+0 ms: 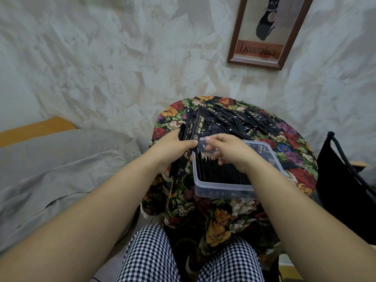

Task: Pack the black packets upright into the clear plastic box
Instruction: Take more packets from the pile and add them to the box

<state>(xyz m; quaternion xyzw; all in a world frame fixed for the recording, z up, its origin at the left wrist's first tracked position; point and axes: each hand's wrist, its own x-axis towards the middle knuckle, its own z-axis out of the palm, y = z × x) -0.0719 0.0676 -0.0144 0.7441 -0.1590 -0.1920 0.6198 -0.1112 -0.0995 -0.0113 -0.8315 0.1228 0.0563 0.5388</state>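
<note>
1. Left hand (175,145): forearm reaches in from the lower left, with the back of the hand facing up. Fingers and thumb are curled round a bundle of black packets (190,137). The bundle runs diagonally and sticks out past the hand at both ends. It is just beside the box's far left corner.
2. Right hand (225,149): forearm comes in from the lower right and crosses over the right side of the box. The hand hangs above the far left part of the box, wrist bent down, fingers curled downward, thumb pointing toward the left hand. The fingertips are blurred, so I cannot tell whether they pinch a packet or hold nothing.
3. Clear plastic box (223,186): sits on the near half of a small table, under the right hand.
4. Row of packets (221,173): stands upright on edge inside the box, close-packed, filling the near part. The far part is partly hidden by the right hand.
5. Loose pile of packets (234,119): lies flat and jumbled on the far half of the table, beyond the box.
6. Floral tablecloth (297,143): covers the table and drapes down toward the lap.
7. Surroundings: checked trousers (150,257) at bottom; grey bedding (61,169) left; black bag (341,180) right; framed cat picture (266,31) reading "December" on the textured wall.
</note>
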